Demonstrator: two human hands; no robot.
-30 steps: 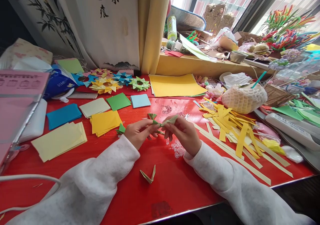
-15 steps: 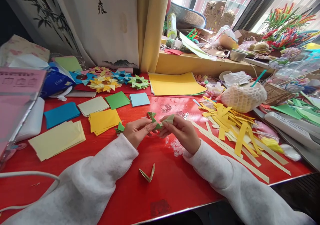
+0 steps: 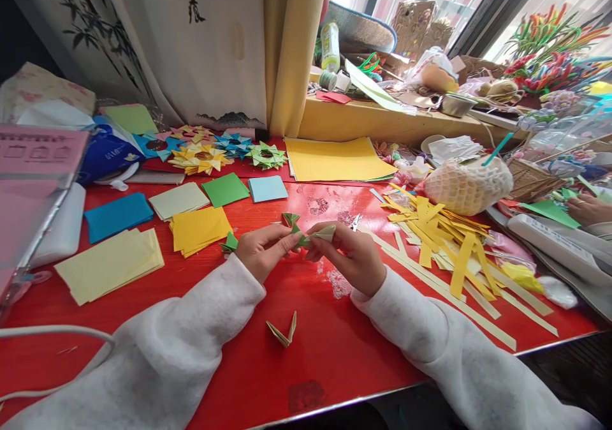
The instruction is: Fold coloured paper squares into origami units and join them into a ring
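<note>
Between my two hands are small folded green paper pieces [image 3: 303, 240], joined to a pale green one [image 3: 326, 233] at the right. My left hand [image 3: 262, 251] pinches the darker green end between thumb and fingers. With thumb and forefinger my right hand [image 3: 352, 254] grips the pale green folded piece. One more green folded piece [image 3: 290, 219] lies just behind my left fingers, and another [image 3: 230, 243] sits beside that hand. Nearer the table's front edge, a cream folded paper piece [image 3: 284, 331] rests spread in a V. My fingers hide where the held pieces meet.
Stacks of yellow [image 3: 201, 231], cream [image 3: 112, 265] and blue paper [image 3: 118, 216] lie at left. Folded paper stars [image 3: 198, 157] stand behind them. Cut paper strips [image 3: 435, 238] and scissors [image 3: 355, 222] are at right. Another person's hand [image 3: 590, 210] shows at the right edge.
My right hand has tilted the pale green piece flatter, while my left hand keeps its place. Another person's hand has appeared at the right edge.
</note>
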